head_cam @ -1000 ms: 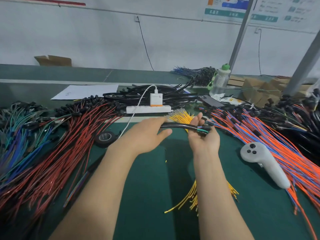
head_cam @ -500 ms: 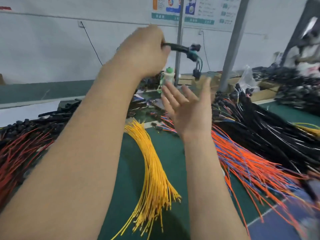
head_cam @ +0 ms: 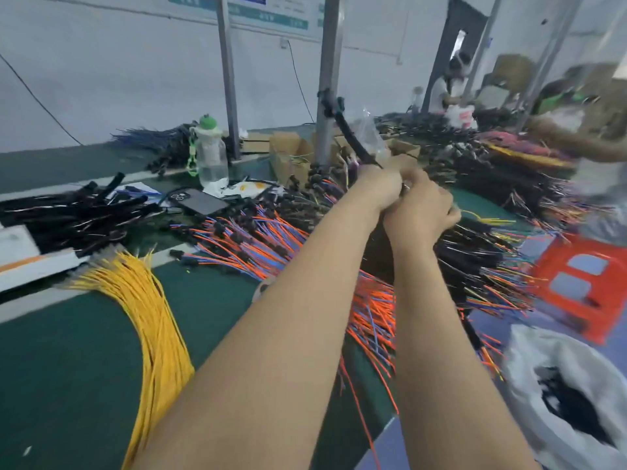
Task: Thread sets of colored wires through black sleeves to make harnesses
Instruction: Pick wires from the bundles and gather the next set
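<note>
Head view, only view available; frame motion-blurred.

Left hand: fingers curled round the lower end of a black sleeve, which rises up and away, its top in line with a grey post; whether it touches the post is unclear.
Right hand: fingers curled, pressed against the left hand; what they hold is hidden, so I cannot tell; a thin yellow strand beside it may or may not belong to it.
Both hands are raised above a pile of black harnesses; orange and blue wires and yellow wires lie on the green mat to the left.

Risks, as judgement:
- wires could slide back out of the sleeve if the grip at its mouth loosens;
- the free upper end could whip against the post or the water bottle;
- trailing ends could snag in the pile below and drag neighbours along.
</note>
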A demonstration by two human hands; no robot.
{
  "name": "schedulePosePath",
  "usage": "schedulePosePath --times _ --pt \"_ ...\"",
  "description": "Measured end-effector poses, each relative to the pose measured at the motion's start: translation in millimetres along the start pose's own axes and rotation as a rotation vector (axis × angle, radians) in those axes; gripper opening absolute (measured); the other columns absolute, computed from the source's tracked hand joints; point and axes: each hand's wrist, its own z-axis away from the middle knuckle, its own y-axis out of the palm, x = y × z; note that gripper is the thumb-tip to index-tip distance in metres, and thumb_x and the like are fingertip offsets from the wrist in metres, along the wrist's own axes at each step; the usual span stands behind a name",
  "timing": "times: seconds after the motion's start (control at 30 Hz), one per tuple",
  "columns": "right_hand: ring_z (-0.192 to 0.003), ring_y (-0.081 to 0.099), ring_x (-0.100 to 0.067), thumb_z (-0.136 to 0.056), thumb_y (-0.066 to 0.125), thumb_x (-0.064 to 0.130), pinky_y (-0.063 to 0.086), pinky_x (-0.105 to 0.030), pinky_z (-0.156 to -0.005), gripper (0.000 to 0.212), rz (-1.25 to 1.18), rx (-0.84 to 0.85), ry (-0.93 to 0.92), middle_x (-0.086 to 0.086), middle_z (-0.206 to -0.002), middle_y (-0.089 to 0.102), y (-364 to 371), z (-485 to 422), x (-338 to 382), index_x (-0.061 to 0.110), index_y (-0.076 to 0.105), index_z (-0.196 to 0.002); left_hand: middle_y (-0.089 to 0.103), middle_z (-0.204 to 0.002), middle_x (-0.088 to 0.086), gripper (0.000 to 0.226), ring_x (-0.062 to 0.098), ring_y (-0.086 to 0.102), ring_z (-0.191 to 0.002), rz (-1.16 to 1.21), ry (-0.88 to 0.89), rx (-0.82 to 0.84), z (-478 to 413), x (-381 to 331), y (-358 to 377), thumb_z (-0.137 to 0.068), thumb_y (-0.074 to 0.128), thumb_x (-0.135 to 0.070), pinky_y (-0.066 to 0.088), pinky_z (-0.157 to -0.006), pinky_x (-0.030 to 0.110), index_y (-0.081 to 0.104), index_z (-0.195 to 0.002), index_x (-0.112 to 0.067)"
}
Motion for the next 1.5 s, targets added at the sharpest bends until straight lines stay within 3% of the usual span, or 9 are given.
schedulePosePath --times 0.1,0.27,0.37,0.47,0.77,1.0,1.17,1.3,1.5 --pt "-0.127 0.045 -0.029 -0.093 0.047 0.021 0.018 -0.044 -0.114 0.034 0.156 0.195 0.073 -0.009 -0.128 0.055 38 3 -48 0.026 0.057 -0.125 0.061 -0.11 0.019 0.037 0.026 0.057 -0.095 -0.109 -0.133 0.186 -6 53 22 -0.094 0.048 -0.016 0.048 -0.076 0.034 0.054 -0.124 0.006" --pt "-0.136 0.033 -0.025 -0.094 0.047 0.022 0.004 -0.047 -0.117 0.041 0.042 0.127 0.067 -0.008 -0.138 0.048 51 7 -57 0.028 0.053 -0.135 0.058 -0.107 0.019 0.026 0.02 0.052 -0.097 -0.047 -0.103 0.153 -8 83 10 -0.098 0.041 -0.019 0.038 -0.082 0.034 0.06 -0.106 -0.003" --pt "-0.139 0.028 -0.026 -0.092 0.048 0.015 0.01 -0.047 -0.115 0.045 -0.094 -0.009 0.026 -0.009 -0.141 0.046 40 14 -27 0.02 0.051 -0.136 0.047 -0.09 0.01 0.026 0.018 0.043 -0.088 0.063 -0.052 -0.023 4 70 -17 -0.097 0.041 -0.018 0.034 -0.076 0.033 0.049 -0.073 -0.016" --pt "-0.127 0.043 -0.028 -0.09 0.05 0.011 0.027 -0.038 -0.108 0.04 -0.335 -0.046 -0.144 -0.013 -0.131 0.054 32 39 18 0.01 0.056 -0.13 0.041 -0.079 0.009 0.023 0.017 0.037 -0.077 0.193 0.067 -0.173 28 51 -58 -0.094 0.042 -0.011 0.028 -0.062 0.029 0.044 -0.072 -0.018" --pt "-0.109 0.059 -0.022 -0.095 0.052 0.013 0.042 -0.031 -0.095 0.025 -0.741 0.754 -0.378 -0.008 -0.115 0.066 66 222 155 0.008 0.061 -0.117 0.061 -0.09 0.005 0.026 0.016 0.054 -0.082 0.266 0.101 -0.757 165 80 -246 -0.089 0.044 -0.008 0.043 -0.066 0.027 0.06 -0.108 0.001" --pt "-0.095 0.059 -0.012 -0.095 0.054 0.02 0.036 -0.014 -0.074 0.02 -0.722 1.171 -0.604 0.003 -0.103 0.067 83 373 225 0.012 0.065 -0.11 0.056 -0.097 -0.005 0.016 0.006 0.054 -0.085 0.137 0.097 -1.225 299 127 -368 -0.094 0.047 -0.009 0.041 -0.07 0.017 0.055 -0.107 -0.016" --pt "-0.1 0.062 -0.02 -0.092 0.058 0.019 0.041 -0.023 -0.083 0.017 -0.674 1.304 -0.759 -0.004 -0.104 0.07 76 465 267 0.01 0.068 -0.103 0.056 -0.102 0.0 0.016 0.007 0.052 -0.087 0.165 0.136 -1.5 375 133 -434 -0.094 0.048 -0.008 0.041 -0.072 0.013 0.054 -0.106 -0.016" --pt "-0.102 0.063 -0.03 -0.092 0.055 0.016 0.044 -0.029 -0.083 0.021 -0.566 1.33 -0.923 -0.016 -0.104 0.07 76 520 294 0.003 0.07 -0.098 0.035 -0.069 0.001 0.023 0.008 0.034 -0.057 0.294 0.178 -1.656 420 138 -474 -0.091 0.041 -0.001 0.028 -0.055 0.025 0.046 -0.077 -0.018" --pt "-0.112 0.058 -0.034 -0.093 0.054 0.029 0.046 -0.035 -0.083 0.034 -0.165 1.368 -1.132 -0.018 -0.121 0.061 82 579 314 0.006 0.056 -0.117 0.027 -0.063 -0.001 0.026 0.004 0.027 -0.035 0.666 0.128 -1.802 450 147 -496 -0.093 0.042 -0.01 0.024 -0.041 0.018 0.037 -0.07 -0.02"
